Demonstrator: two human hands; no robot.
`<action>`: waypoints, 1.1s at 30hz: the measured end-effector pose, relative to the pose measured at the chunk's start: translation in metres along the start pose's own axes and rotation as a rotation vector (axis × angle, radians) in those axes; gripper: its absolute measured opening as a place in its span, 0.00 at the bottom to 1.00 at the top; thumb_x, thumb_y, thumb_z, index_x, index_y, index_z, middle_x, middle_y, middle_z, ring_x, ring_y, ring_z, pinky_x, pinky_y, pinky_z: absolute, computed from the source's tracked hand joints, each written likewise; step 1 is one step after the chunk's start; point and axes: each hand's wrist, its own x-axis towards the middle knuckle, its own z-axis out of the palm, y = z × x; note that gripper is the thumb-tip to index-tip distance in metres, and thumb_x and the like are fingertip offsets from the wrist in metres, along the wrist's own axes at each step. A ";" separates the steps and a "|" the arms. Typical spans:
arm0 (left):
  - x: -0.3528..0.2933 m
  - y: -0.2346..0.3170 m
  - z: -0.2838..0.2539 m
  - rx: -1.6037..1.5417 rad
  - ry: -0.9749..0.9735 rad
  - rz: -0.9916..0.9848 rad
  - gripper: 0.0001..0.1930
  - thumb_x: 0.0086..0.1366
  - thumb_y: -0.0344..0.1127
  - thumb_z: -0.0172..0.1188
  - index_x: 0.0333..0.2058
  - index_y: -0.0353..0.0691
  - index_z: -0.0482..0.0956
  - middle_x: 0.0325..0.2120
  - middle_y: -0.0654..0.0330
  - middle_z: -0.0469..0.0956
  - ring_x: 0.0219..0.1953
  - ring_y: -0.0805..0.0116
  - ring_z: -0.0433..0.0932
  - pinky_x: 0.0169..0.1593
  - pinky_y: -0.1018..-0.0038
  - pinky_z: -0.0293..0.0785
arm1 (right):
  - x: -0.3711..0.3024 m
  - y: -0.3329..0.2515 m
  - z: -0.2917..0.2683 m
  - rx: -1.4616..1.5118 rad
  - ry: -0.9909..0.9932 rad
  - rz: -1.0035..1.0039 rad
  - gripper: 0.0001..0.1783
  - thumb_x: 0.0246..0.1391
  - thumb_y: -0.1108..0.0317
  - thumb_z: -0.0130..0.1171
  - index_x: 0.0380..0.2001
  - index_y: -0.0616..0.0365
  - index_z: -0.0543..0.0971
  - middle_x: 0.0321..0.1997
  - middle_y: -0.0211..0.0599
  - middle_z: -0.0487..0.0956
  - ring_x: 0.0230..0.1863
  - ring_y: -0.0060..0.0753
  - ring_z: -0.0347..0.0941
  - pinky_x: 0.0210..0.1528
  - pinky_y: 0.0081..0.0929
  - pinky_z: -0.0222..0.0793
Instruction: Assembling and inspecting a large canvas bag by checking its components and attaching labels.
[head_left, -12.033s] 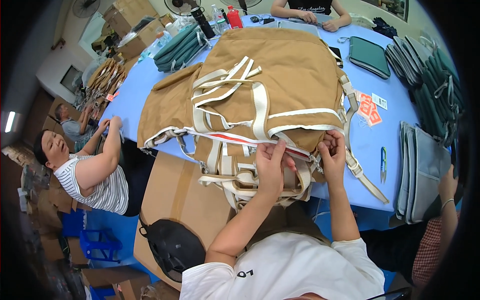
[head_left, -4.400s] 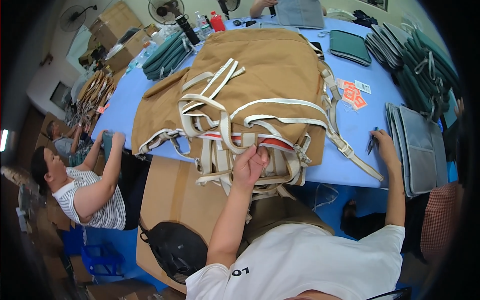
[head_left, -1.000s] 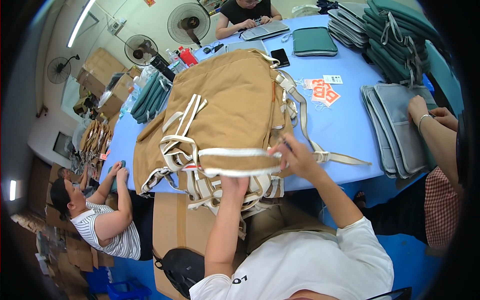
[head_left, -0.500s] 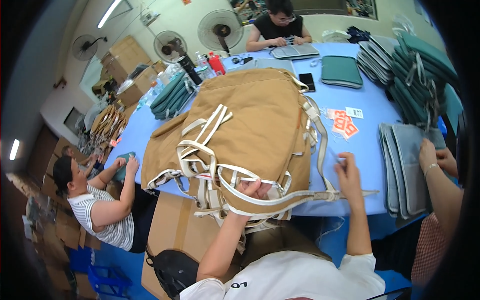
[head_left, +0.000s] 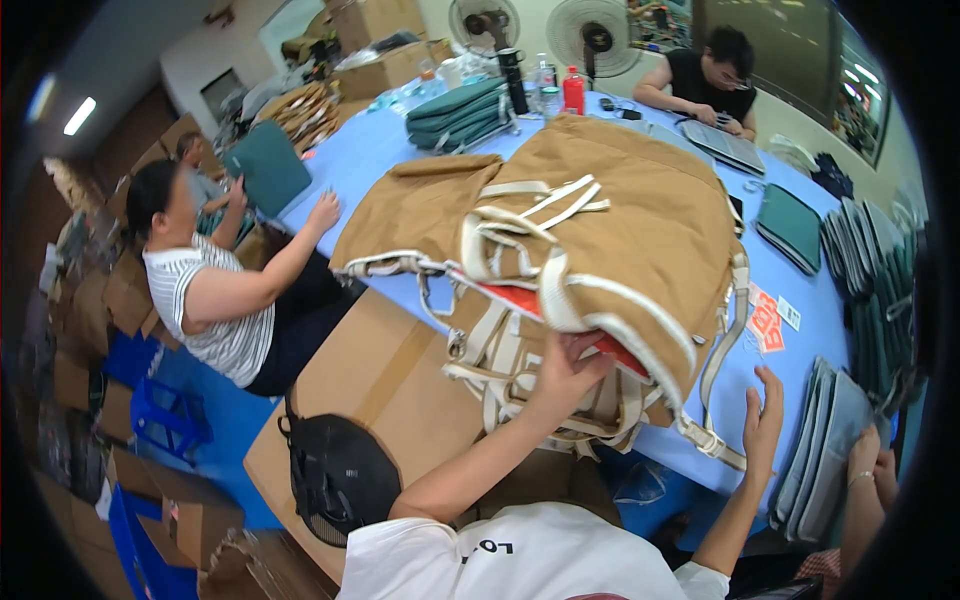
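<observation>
A large tan canvas backpack [head_left: 640, 190] with off-white webbing straps lies on the blue-covered table. At its near edge my left hand [head_left: 572, 378] pinches the trimmed border, where a strip of red lining [head_left: 515, 300] shows; some fingertips are hidden by the fabric. White straps and buckles [head_left: 500, 375] hang below over the table's edge. My right hand [head_left: 764, 420] is raised to the right of the backpack, fingers apart and holding nothing. Beyond it, orange and white paper tags [head_left: 768, 325] lie on the table, and a loose strap end [head_left: 715, 440] hangs nearer my wrist.
Grey folded cases [head_left: 815, 440] stand at the right edge beside another person's hands [head_left: 870, 465]. Green cases are stacked at the far left [head_left: 460, 115] and right [head_left: 885, 330]. A cardboard box [head_left: 390, 370] with a black bag [head_left: 340, 470] is at my left. Co-workers sit left and across.
The view has swung left. My left hand has come out from under the strap to the backpack's edge, exposing more red lining. My right hand stays raised with its fingers more spread.
</observation>
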 end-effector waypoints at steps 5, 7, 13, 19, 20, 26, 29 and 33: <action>0.014 0.012 -0.010 0.290 -0.093 -0.061 0.35 0.54 0.25 0.58 0.57 0.41 0.48 0.52 0.57 0.60 0.51 0.66 0.63 0.50 0.72 0.67 | 0.057 -0.166 0.024 0.176 -0.030 -0.477 0.27 0.46 0.61 0.58 0.50 0.60 0.68 0.53 0.47 0.68 0.55 0.47 0.62 0.58 0.36 0.53; 0.009 0.024 -0.031 0.226 -0.101 -0.081 0.33 0.55 0.26 0.58 0.57 0.40 0.51 0.51 0.57 0.62 0.50 0.68 0.65 0.50 0.72 0.67 | 0.066 -0.211 0.048 0.149 -0.094 -0.579 0.29 0.44 0.60 0.60 0.50 0.59 0.68 0.52 0.47 0.68 0.55 0.49 0.62 0.58 0.37 0.53; 0.025 0.077 -0.119 0.438 0.045 -0.207 0.12 0.57 0.36 0.56 0.39 0.36 0.75 0.25 0.62 0.77 0.24 0.76 0.75 0.25 0.82 0.71 | 0.088 -0.175 0.107 0.061 -0.352 -0.527 0.24 0.40 0.73 0.59 0.46 0.51 0.71 0.43 0.51 0.72 0.47 0.48 0.68 0.51 0.36 0.61; 0.067 0.063 -0.206 0.203 0.536 -0.265 0.15 0.57 0.44 0.58 0.33 0.37 0.76 0.19 0.67 0.73 0.19 0.78 0.71 0.21 0.83 0.68 | 0.083 -0.161 0.123 0.278 -0.157 -0.212 0.17 0.46 0.74 0.54 0.43 0.60 0.70 0.20 0.42 0.72 0.18 0.26 0.60 0.22 0.26 0.59; 0.076 0.066 -0.199 0.199 0.515 -0.267 0.15 0.57 0.44 0.58 0.33 0.37 0.76 0.19 0.67 0.73 0.19 0.78 0.71 0.21 0.83 0.68 | 0.094 -0.138 0.130 0.319 -0.162 -0.210 0.15 0.50 0.72 0.53 0.43 0.61 0.70 0.26 0.39 0.75 0.25 0.22 0.65 0.28 0.23 0.63; 0.095 0.087 -0.186 0.434 0.231 -0.142 0.14 0.55 0.46 0.60 0.24 0.39 0.77 0.15 0.69 0.71 0.16 0.82 0.68 0.17 0.85 0.61 | 0.125 -0.117 0.143 0.868 -0.316 -0.055 0.15 0.56 0.69 0.48 0.45 0.66 0.69 0.43 0.34 0.73 0.43 0.21 0.67 0.47 0.19 0.62; 0.101 0.097 -0.172 0.536 0.172 -0.158 0.14 0.56 0.45 0.60 0.23 0.39 0.77 0.15 0.69 0.71 0.16 0.83 0.67 0.18 0.85 0.61 | 0.131 -0.109 0.142 1.036 -0.388 0.030 0.16 0.57 0.68 0.48 0.46 0.66 0.68 0.42 0.33 0.73 0.42 0.20 0.67 0.46 0.19 0.63; 0.106 0.106 -0.169 0.567 0.143 -0.163 0.14 0.56 0.45 0.60 0.22 0.39 0.76 0.15 0.68 0.72 0.16 0.82 0.67 0.18 0.85 0.62 | 0.130 -0.109 0.139 1.083 -0.420 0.104 0.15 0.56 0.68 0.48 0.45 0.65 0.69 0.41 0.32 0.74 0.40 0.20 0.68 0.45 0.19 0.64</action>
